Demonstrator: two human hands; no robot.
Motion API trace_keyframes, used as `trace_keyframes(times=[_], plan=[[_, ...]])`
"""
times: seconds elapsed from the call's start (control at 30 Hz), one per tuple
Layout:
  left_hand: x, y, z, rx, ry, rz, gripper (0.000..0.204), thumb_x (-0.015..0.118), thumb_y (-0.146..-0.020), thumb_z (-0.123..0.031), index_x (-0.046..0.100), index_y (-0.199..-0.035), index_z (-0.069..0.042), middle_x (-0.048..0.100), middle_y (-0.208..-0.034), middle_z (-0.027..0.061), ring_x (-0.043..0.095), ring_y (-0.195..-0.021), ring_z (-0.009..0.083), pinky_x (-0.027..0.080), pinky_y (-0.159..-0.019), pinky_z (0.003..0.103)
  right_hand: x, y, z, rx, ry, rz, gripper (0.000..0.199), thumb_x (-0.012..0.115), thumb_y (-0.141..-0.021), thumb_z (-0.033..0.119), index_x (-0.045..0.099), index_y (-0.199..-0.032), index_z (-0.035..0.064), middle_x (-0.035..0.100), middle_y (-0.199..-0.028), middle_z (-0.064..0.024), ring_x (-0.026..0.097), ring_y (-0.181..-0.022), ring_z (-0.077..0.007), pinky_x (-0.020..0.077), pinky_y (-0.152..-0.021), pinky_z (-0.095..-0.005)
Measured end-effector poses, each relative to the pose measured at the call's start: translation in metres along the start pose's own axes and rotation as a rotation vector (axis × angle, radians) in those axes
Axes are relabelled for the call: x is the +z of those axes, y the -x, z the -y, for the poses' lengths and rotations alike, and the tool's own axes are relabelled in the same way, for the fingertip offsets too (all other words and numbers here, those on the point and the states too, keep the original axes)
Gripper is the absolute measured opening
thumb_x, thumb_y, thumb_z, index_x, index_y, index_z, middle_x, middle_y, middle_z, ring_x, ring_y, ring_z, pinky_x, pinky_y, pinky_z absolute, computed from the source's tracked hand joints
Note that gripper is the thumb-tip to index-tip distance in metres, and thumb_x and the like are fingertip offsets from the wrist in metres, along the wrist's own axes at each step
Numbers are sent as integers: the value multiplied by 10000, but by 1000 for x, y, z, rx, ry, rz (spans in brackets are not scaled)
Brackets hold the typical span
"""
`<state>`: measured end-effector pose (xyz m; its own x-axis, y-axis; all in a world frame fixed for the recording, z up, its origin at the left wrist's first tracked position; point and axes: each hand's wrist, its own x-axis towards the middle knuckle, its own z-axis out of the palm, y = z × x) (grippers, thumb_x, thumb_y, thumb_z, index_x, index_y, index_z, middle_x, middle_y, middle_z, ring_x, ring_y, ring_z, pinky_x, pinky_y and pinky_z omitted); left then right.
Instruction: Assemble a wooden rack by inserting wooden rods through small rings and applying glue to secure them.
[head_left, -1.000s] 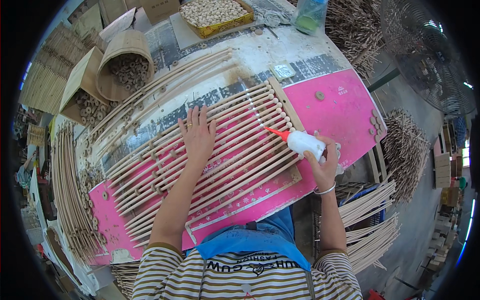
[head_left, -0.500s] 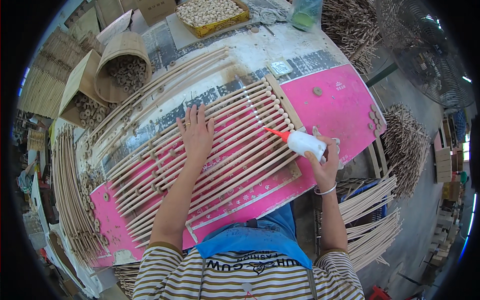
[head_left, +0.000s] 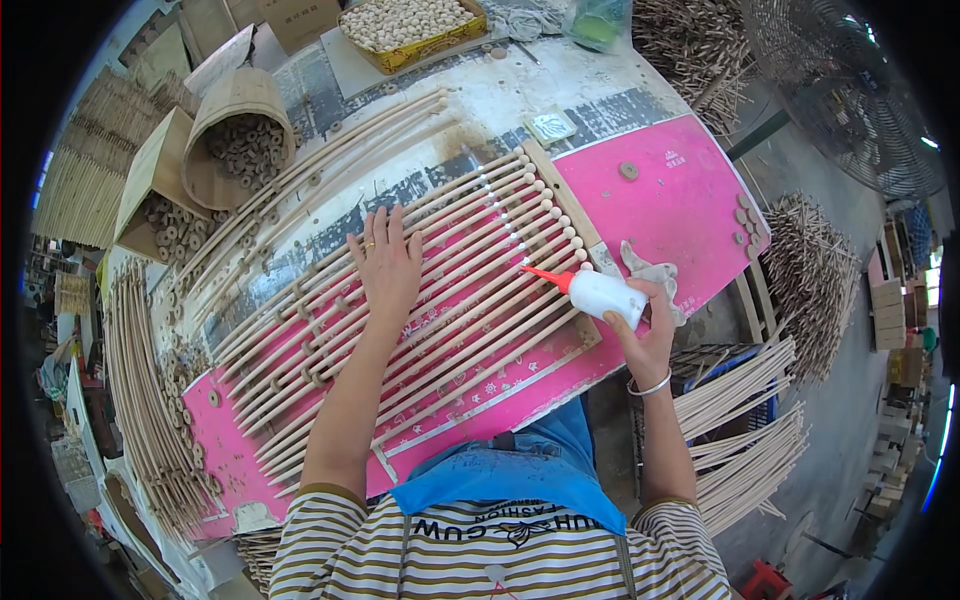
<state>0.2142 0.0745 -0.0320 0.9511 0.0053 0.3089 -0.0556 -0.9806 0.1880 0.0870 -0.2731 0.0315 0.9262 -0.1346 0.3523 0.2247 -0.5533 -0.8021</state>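
Note:
Several slim wooden rods (head_left: pixel 455 345) lie side by side on a pink board (head_left: pixel 640 170), many with round wooden balls (head_left: pixel 548 205) at their right ends against a wooden strip (head_left: pixel 568 200). White glue dots (head_left: pixel 503 218) run across the far rods in a line. My right hand (head_left: pixel 648 335) is wrapped around a white squeeze bottle (head_left: pixel 605 298), tilted with its red nozzle tip low over the rods at the end of the dotted line. My left hand (head_left: pixel 390 268) rests flat across the rods, fingers spread. Wooden rings (head_left: pixel 310 347) sit around some rods further left.
A crumpled cloth (head_left: pixel 652 275) lies right of the bottle. Wooden containers (head_left: pixel 215 150) of rings stand at the far left, and a yellow tray (head_left: pixel 415 50) of balls at the back. Bundled rods (head_left: pixel 145 400) line the left edge. A large fan (head_left: pixel 840 100) stands at far right.
The bottle in my right hand has shifted slightly toward me along the rods, uncovering more of the cloth. My left hand stays at about the same place on the rods.

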Motion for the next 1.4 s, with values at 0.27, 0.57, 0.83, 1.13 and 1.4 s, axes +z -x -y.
trace_keyframes(times=[0.27, 0.57, 0.83, 1.13, 1.4], plan=[[-1, -1, -1, 0, 4, 5, 516, 476, -1039, -373, 457, -1469, -89, 455, -1506, 180, 351, -1456, 340, 162, -1206, 595, -10, 10, 2, 71, -39, -59, 487, 824, -771, 55, 573, -1187, 20, 616, -1081, -113, 619, -966, -211, 492, -849, -320], [0, -1, 0, -9, -13, 29, 512, 475, -1038, -366, 456, -1473, -97, 448, -1514, 169, 344, -1461, 331, 158, -1210, 596, -10, 16, 5, 23, 23, -47, 482, 832, -763, 77, 581, -1171, 26, 623, -1063, -106, 619, -929, -212, 487, -806, -312], [1, -1, 1, -5, -11, 18, 511, 473, -1037, -363, 446, -1481, -111, 450, -1517, 154, 345, -1462, 320, 153, -1212, 597, -16, 30, -1, 96, -18, -106, 494, 842, -760, 93, 584, -1179, 39, 619, -1054, -85, 609, -924, -190, 481, -801, -302], [3, 0, 1, -10, -2, 12, 518, 478, -1034, -368, 447, -1483, -111, 457, -1512, 155, 349, -1460, 319, 156, -1211, 599, -18, 35, 4, 77, 20, -51, 499, 842, -751, 83, 584, -1175, 38, 617, -1057, -84, 601, -930, -188, 471, -802, -305], [0, -2, -1, -6, 5, 17, 516, 466, -1042, -374, 446, -1484, -108, 457, -1511, 157, 345, -1461, 321, 149, -1213, 593, -27, 48, 2, 179, -83, -115, 497, 834, -762, 74, 578, -1185, 32, 614, -1085, -86, 608, -992, -187, 479, -877, -307]])
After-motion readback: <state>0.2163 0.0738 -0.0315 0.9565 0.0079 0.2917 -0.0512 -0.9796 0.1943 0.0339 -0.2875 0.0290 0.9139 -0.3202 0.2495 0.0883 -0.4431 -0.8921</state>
